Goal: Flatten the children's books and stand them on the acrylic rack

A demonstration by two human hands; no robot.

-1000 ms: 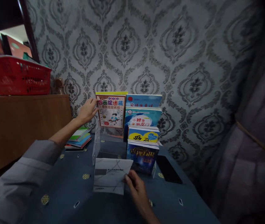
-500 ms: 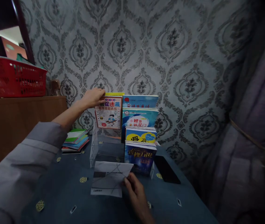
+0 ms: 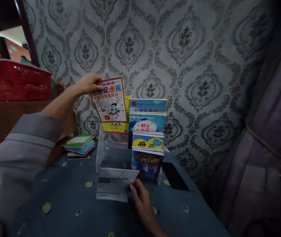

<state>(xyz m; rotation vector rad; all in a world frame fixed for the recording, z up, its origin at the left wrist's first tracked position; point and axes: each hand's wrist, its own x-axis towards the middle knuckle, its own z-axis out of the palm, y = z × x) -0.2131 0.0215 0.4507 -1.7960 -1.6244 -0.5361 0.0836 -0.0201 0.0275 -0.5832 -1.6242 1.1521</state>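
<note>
My left hand (image 3: 89, 84) grips a brown-bordered picture book (image 3: 111, 100) by its upper left corner, holding it tilted in front of a yellow book (image 3: 115, 127). That yellow book stands at the back left of a clear tiered book rack (image 3: 100, 151). Down the rack's right side stand several books, among them a teal book (image 3: 147, 123) and a dark blue book (image 3: 146, 164) at the front. My right hand (image 3: 141, 199) pinches the right edge of a grey-and-white booklet (image 3: 115, 184), which is in front of the rack's lower left part.
A stack of thin books (image 3: 79, 144) lies left of the rack. A flat black object (image 3: 175, 176) rests on the blue patterned tablecloth (image 3: 68, 194) at right. A red basket (image 3: 31, 80) sits on a wooden cabinet (image 3: 19, 125). Patterned wall behind, curtain (image 3: 254, 158) at right.
My left hand has lifted the brown-bordered picture book up and leftward, tilting it and uncovering more of the yellow book behind. My right hand stays at the booklet's edge.
</note>
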